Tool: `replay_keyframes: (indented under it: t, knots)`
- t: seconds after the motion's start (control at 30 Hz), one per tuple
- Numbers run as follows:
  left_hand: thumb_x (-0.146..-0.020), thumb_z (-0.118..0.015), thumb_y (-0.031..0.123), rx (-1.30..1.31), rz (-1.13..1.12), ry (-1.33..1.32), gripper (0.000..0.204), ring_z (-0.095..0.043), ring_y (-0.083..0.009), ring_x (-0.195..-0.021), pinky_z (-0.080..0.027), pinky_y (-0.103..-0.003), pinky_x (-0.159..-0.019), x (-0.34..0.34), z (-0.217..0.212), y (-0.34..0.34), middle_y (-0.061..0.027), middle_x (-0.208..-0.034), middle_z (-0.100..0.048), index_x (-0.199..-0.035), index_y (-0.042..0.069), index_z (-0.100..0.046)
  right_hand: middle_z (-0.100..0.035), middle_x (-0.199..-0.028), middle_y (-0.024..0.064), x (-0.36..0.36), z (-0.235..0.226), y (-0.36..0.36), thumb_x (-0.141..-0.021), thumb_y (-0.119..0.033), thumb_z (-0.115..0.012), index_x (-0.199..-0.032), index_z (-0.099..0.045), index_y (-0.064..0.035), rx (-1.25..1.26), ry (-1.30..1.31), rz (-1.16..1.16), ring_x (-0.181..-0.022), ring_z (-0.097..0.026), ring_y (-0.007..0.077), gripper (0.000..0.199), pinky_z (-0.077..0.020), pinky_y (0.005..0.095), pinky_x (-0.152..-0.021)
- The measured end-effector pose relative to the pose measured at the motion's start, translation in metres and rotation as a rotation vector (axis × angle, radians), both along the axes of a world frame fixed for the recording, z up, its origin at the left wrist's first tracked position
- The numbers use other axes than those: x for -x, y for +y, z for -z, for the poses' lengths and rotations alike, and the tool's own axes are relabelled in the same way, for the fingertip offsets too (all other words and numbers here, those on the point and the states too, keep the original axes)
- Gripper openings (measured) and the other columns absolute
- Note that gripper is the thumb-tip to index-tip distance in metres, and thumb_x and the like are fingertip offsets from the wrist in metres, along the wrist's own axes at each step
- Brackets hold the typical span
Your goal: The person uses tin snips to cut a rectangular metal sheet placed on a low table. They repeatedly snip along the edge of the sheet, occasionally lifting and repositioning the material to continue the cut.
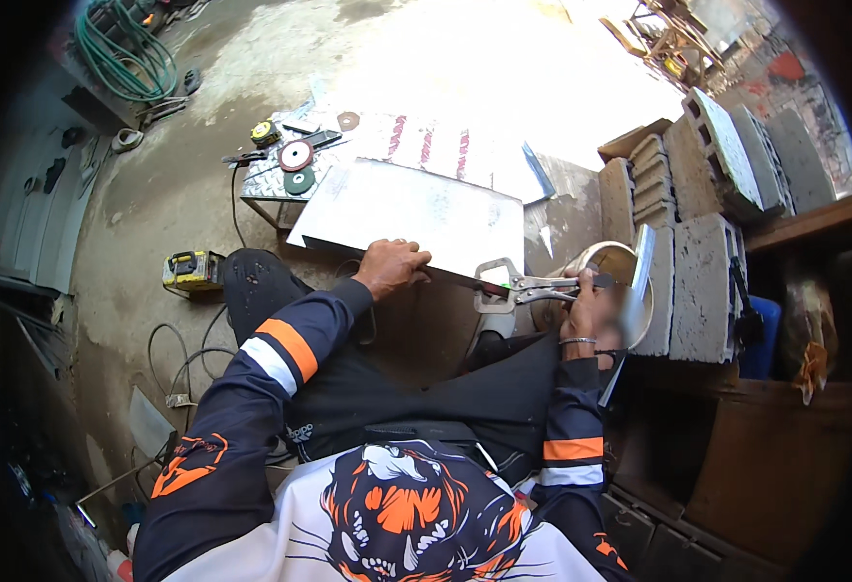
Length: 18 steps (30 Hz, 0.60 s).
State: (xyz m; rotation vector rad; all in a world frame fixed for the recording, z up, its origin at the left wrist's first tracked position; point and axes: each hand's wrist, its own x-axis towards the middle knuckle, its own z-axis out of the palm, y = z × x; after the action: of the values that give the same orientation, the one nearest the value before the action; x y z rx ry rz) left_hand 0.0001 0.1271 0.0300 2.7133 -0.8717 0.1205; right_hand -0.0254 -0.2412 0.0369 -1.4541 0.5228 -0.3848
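A bent sheet-metal panel [416, 209] with a bright, pale top lies across the low work table in front of me. My left hand [392, 269] is closed at its near edge, fingers curled over the folded side. My right hand [586, 312] grips the handles of locking C-clamp pliers [538, 288]. The pliers' wide jaws sit at the panel's near right corner, around its edge; how tightly they bite cannot be made out. Part of my right hand is blurred.
An angle grinder [296, 155], loose discs and a tape measure [265, 133] lie on the table's left end. Concrete blocks [703, 286] and a round bucket [647, 308] stand to the right. A yellow machine [193, 271] and cables are on the floor at left.
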Motion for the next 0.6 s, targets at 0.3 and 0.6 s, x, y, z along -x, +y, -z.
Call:
replay_keyframes:
  t: [0.3,0.6]
  knots:
    - [-0.087,-0.060,0.019,-0.314,0.148,0.112,0.022,-0.068,-0.0244,-0.090,-0.054,-0.043,-0.071,0.016,0.075,-0.011,-0.0058,-0.094,-0.064,-0.109,0.022,-0.063,-0.070,-0.098,0.0061,0.058,-0.015,0.029,-0.100,-0.025,-0.061,-0.098,-0.063,-0.0070,-0.295,0.305,-0.022,-0.069,-0.062,0.0134,0.018,-0.0554,0.0271,-0.051]
    - [-0.084,-0.061,0.018,-0.297,-0.003,0.001,0.021,-0.067,-0.0252,-0.092,-0.053,-0.042,-0.073,-0.023,0.119,-0.037,-0.0054,-0.097,-0.064,-0.105,0.021,-0.064,-0.066,-0.078,0.0028,0.048,0.000,0.024,-0.092,-0.017,-0.071,-0.092,-0.071,-0.0024,0.126,0.403,-0.130,-0.068,-0.063,0.0104,0.014,-0.0576,0.0276,-0.049]
